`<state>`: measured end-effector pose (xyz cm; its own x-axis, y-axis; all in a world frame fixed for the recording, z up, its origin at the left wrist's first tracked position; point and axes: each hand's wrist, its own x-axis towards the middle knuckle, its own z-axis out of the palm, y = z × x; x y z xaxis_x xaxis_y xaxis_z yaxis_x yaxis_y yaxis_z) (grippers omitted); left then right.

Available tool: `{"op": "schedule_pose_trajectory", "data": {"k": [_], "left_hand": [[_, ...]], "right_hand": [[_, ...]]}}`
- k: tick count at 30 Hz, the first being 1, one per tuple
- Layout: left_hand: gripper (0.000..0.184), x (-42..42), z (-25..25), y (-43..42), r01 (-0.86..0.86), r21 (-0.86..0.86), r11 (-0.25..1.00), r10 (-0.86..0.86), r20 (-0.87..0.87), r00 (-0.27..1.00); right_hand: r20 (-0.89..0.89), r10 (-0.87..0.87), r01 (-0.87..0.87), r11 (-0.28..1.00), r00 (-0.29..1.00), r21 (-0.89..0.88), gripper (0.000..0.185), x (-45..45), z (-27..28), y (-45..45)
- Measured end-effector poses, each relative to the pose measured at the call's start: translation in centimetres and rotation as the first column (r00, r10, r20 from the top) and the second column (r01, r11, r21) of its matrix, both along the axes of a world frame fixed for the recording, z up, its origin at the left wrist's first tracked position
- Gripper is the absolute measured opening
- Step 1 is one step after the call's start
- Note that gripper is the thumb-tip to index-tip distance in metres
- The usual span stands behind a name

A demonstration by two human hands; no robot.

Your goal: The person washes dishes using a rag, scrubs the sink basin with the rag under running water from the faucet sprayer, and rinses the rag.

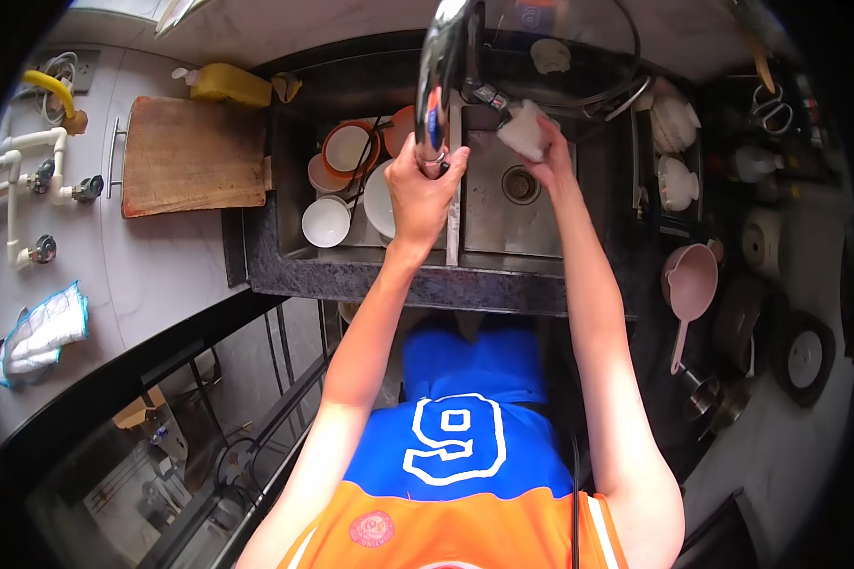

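My left hand [420, 199] is closed around the lower end of the chrome faucet [441, 76], above the sink's divider [453, 213]. Over the right basin [503, 223], my right hand [552, 163] grips a soft white sponge or cloth [524, 133]; I cannot tell which. It is up by the faucet's base, above and beside the drain [520, 185]. White bowls [325, 223], an orange-rimmed bowl [349, 149], a white plate [378, 204] partly behind my left hand, and dark chopsticks [362, 166] lie in the left basin.
Left of the sink lie a wooden cutting board [194, 156], a yellow pump bottle [230, 85] and a folded cloth [46, 332]. To the right are a rack with white bowls [676, 180], a pink ladle-like scoop [690, 282] and scissors [771, 109].
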<state>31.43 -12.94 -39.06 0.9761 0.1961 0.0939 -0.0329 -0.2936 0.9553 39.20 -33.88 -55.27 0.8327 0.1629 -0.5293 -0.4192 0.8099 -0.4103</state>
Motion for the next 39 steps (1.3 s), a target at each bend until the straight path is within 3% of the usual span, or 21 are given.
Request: {"op": "schedule_pose_trajectory", "data": {"k": [1, 4, 8, 12, 15, 16, 18, 19, 20, 22, 23, 28, 30, 31, 33, 35, 39], "left_hand": [[0.018, 0.0, -0.3, -0.5, -0.042, -0.008, 0.999, 0.042, 0.015, 0.999], [0.014, -0.4, -1.6, -1.8, -0.069, 0.007, 0.998, 0.069, 0.038, 0.997], [0.013, -0.8, -2.3, -4.4, 0.013, -0.358, 0.934, 0.015, 0.075, 0.997], [0.017, -0.7, -4.5, -4.3, 0.177, -0.438, 0.881, -0.125, 0.144, 0.982], [0.017, -0.8, -5.4, -4.2, 0.216, -0.413, 0.885, -0.158, 0.17, 0.973], [0.017, -0.6, -5.6, -4.2, 0.235, -0.442, 0.866, -0.176, 0.17, 0.97], [0.018, -0.7, -6.6, -3.7, 0.25, -0.437, 0.864, -0.195, 0.168, 0.966], [0.019, -0.9, -7.0, -3.5, 0.275, -0.487, 0.829, -0.239, 0.136, 0.961], [0.019, -1.2, -7.5, -3.3, 0.295, -0.539, 0.789, -0.286, 0.103, 0.953], [0.019, -1.6, -8.9, -2.9, 0.295, -0.59, 0.752, -0.311, 0.076, 0.947], [0.019, -1.7, -9.6, -2.7, 0.31, -0.571, 0.76, -0.335, 0.063, 0.94], [0.019, -2.0, -12.3, -2.0, 0.318, -0.629, 0.709, -0.41, 0.0, 0.912], [0.019, -1.8, -13.1, -1.8, 0.338, -0.642, 0.688, -0.435, 0.008, 0.9], [0.019, -1.7, -13.4, -1.8, 0.347, -0.651, 0.676, -0.455, 0.002, 0.89], [0.019, -1.7, -14.1, -1.6, 0.34, -0.656, 0.674, -0.483, -0.042, 0.875], [0.019, -1.8, -14.8, -1.2, 0.343, -0.669, 0.659, -0.52, -0.075, 0.851], [0.018, -0.6, -16.3, 0.0, 0.372, -0.624, 0.687, -0.576, -0.156, 0.802]], "right_hand": [[0.025, -0.002, 0.0, 0.994, 1.0, 0.105, 0.048, 0.6, -0.1, 0.5], [0.056, 0.031, -0.042, 0.98, 0.998, 0.195, 0.049, 1.9, -0.5, 2.6], [0.11, 0.084, -0.109, 0.963, 0.99, 0.248, 0.049, 1.3, 0.5, 1.8], [0.094, 0.079, -0.101, 0.96, 0.992, 0.26, 0.05, 0.6, 0.3, -1.6], [0.136, 0.257, -0.263, 0.964, 0.957, 0.029, 0.05, 0.3, 1.6, -3.2], [0.144, 0.252, -0.259, 0.965, 0.957, 0.036, 0.05, 0.8, 2.5, -3.3], [0.379, 0.566, -0.385, 0.803, 0.732, -0.455, 0.051, 1.6, 4.1, -3.3], [0.445, 0.601, -0.263, 0.745, 0.664, -0.613, 0.052, 2.4, 3.6, -2.4], [0.44, 0.599, -0.267, 0.746, 0.669, -0.61, 0.052, 3.3, 3.5, -1.9], [0.207, 0.894, -0.274, 0.331, 0.397, -0.903, 0.054, 5.2, 3.7, -1.6], [0.211, 0.917, -0.139, 0.27, 0.34, -0.953, 0.053, 5.6, 2.9, -1.2], [0.046, 0.953, -0.273, 0.132, 0.3, -0.953, 0.053, 5.0, 2.6, -4.1], [0.263, 0.834, -0.341, 0.457, 0.485, -0.822, 0.051, 2.7, 3.7, -5.5], [0.242, 0.759, -0.357, 0.529, 0.604, -0.77, 0.056, 1.3, 3.6, -6.4], [0.119, 0.395, -0.196, 0.667, 0.911, -0.719, 0.057, -3.1, 1.5, -7.5], [-0.016, 0.193, -0.176, 0.851, 0.981, -0.495, 0.059, -7.0, 1.5, -8.5], [-0.098, 0.067, -0.104, 0.89, 0.993, -0.444, 0.058, -12.7, 0.6, -9.6]]}}
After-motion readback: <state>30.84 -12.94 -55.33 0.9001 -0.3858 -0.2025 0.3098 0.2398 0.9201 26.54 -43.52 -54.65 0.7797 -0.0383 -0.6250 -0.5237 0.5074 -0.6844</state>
